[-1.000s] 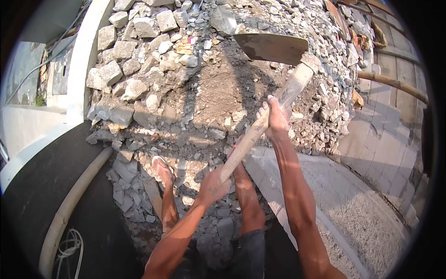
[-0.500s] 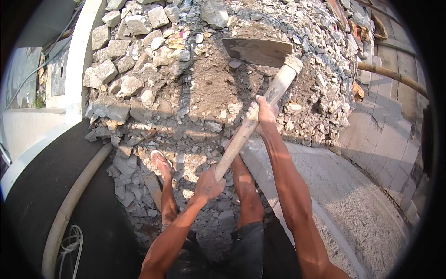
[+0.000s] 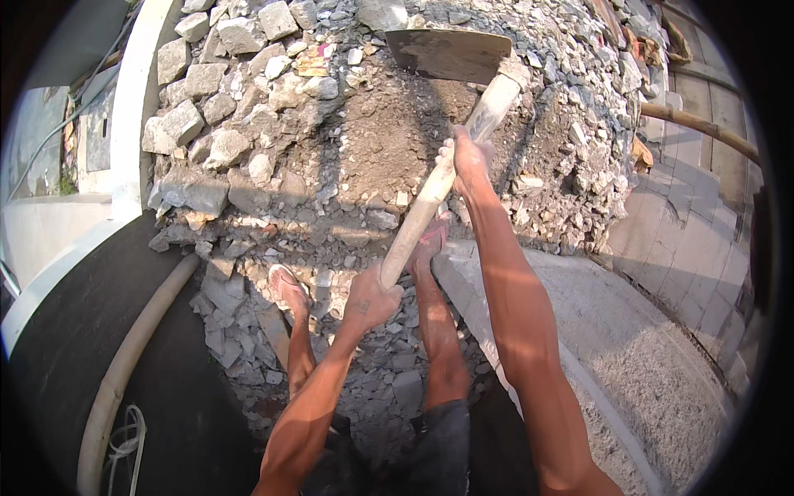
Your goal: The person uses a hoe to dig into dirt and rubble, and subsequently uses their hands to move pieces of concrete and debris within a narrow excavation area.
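Note:
Both my hands grip the pale wooden handle of a hoe point(image 3: 423, 205), which slants from the middle of the view up to the right. My left hand point(image 3: 373, 296) is closed round the lower end of the handle. Higher up, my right hand point(image 3: 471, 155) wraps round it below the head. The wide, flat metal blade point(image 3: 447, 56) points left at the top, over the heap of broken rubble point(image 3: 372, 132). Whether its edge touches the rubble I cannot tell.
Large stone chunks point(image 3: 207, 80) lie at the upper left beside a white post point(image 3: 136, 107). A sloping concrete slab point(image 3: 612, 347) is at the right. Left of my feet runs a bamboo pole point(image 3: 136, 355) with a looped cord point(image 3: 126, 442). Another pole point(image 3: 699, 126) juts in from the right.
The hoe has moved up and slightly left, its blade now farther out over the heap. Both hands have gone with it, still gripping the handle. My right foot has come into clearer view.

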Demonstrator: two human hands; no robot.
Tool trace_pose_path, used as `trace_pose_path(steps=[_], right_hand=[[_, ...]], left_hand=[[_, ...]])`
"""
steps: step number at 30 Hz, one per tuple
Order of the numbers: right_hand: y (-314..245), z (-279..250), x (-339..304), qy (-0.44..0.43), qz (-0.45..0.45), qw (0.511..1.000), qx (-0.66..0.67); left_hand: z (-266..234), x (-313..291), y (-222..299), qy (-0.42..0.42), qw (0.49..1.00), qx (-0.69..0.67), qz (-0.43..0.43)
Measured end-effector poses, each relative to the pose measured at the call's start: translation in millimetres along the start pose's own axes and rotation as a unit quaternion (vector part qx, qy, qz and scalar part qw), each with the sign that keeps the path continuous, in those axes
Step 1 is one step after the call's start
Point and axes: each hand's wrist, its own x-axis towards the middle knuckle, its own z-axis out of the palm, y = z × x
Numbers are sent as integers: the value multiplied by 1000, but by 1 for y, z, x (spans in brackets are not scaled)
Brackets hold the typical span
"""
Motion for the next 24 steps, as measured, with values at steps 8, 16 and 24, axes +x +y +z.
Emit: trace_pose_path(steps=[8,16,24], right_hand=[[89,-49,-75,-35,-1,991,-133],[-55,-1,-80,-48,-79,992,89],[26,13,-29,21,-132,979,-156]], left_hand=[[41,-98,-80,23,999,-26,-15],[-10,-6,-5,17,993,-44,105],[36,-3,-67,19,994,-81,64]])
